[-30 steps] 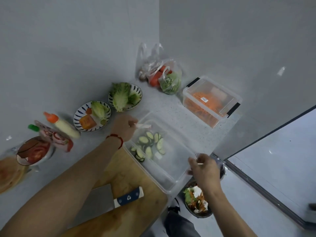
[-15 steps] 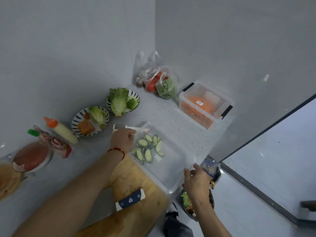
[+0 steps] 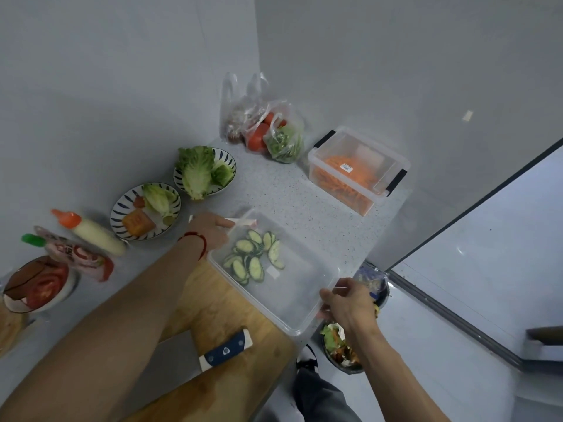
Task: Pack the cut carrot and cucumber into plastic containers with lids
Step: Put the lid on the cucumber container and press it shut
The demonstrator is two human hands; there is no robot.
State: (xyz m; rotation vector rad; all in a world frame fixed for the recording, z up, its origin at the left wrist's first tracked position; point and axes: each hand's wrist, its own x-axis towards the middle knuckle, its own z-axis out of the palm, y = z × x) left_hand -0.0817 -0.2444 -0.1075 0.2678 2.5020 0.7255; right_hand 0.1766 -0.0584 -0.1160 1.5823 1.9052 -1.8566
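A clear plastic container [image 3: 300,312] with cucumber slices [image 3: 254,258] in its far left part stands on the counter, half over the wooden cutting board [image 3: 213,300]. My left hand [image 3: 208,231] is at its far left corner, closed on a thin white bar [image 3: 242,222] that lies along the rim. My right hand [image 3: 348,301] grips the near right corner. Whether a lid lies on this container I cannot tell. A second clear container [image 3: 356,172] holding shredded carrot, lid on with black latches, stands far right by the wall.
A cleaver with a blue handle [image 3: 225,350] lies on the board under my left arm. Two patterned bowls of lettuce [image 3: 204,172] [image 3: 146,208], sauce bottles [image 3: 91,231], a tomato bowl [image 3: 36,287] and bagged vegetables [image 3: 268,129] line the wall. A scrap bin [image 3: 341,345] sits below the counter edge.
My left hand has brought the white bar to the container's far left corner. My right hand stays at the near right corner. The camera has shifted slightly.
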